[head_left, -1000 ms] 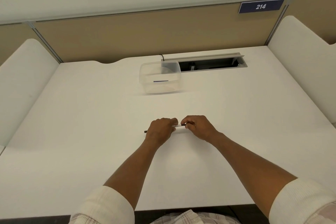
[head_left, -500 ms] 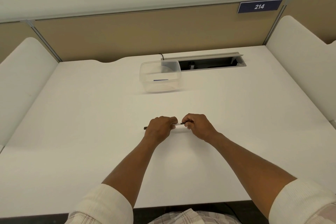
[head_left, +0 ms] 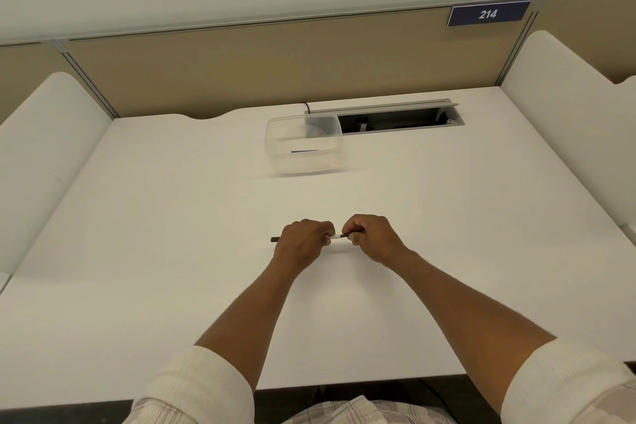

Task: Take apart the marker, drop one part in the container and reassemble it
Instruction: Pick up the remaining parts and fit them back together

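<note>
I hold a thin marker [head_left: 335, 236] level just above the white desk [head_left: 172, 234], near its middle. My left hand [head_left: 303, 243] grips the marker's left part, and a dark end [head_left: 275, 239] sticks out past that hand. My right hand [head_left: 370, 236] pinches the right part, with a short white stretch of barrel showing between the two fists. A clear plastic container [head_left: 304, 144] stands farther back on the desk, well beyond both hands. Its inside looks bare apart from a thin dark line on its wall.
An open cable slot [head_left: 395, 120] lies in the desk right behind the container. White side panels [head_left: 44, 148] flank the desk left and right, and a tan divider [head_left: 275, 72] with a "214" sign [head_left: 488, 14] closes the back.
Both hands keep hold of the marker in almost the same spot. The gap between the fists has widened slightly, showing a bit more of the white barrel.
</note>
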A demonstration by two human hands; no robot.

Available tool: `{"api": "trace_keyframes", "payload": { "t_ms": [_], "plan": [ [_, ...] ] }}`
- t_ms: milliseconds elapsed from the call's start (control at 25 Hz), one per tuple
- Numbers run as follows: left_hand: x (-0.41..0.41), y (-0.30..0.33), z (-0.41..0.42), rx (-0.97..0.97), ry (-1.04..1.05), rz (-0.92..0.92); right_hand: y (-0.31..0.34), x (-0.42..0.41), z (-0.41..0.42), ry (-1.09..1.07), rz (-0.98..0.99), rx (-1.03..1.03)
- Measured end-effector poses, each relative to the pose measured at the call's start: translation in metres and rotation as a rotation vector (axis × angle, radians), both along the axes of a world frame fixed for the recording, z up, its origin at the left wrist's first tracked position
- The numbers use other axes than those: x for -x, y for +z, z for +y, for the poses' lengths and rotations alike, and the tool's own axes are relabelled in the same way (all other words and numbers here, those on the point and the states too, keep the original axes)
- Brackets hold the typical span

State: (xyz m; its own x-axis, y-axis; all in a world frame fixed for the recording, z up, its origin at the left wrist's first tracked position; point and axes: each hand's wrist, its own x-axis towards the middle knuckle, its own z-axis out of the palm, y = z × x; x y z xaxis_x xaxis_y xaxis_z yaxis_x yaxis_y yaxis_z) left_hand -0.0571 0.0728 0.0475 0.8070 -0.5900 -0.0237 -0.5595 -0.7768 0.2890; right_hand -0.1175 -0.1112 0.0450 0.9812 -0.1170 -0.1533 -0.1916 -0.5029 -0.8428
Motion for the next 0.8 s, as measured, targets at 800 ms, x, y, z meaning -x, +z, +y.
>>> {"api": "trace_keyframes", "payload": {
  "t_ms": [800],
  "plan": [
    [0.003, -0.007, -0.010, -0.061, 0.022, 0.063, -0.002, 0.008, -0.011, -0.058, 0.071, -0.022]
  ]
}}
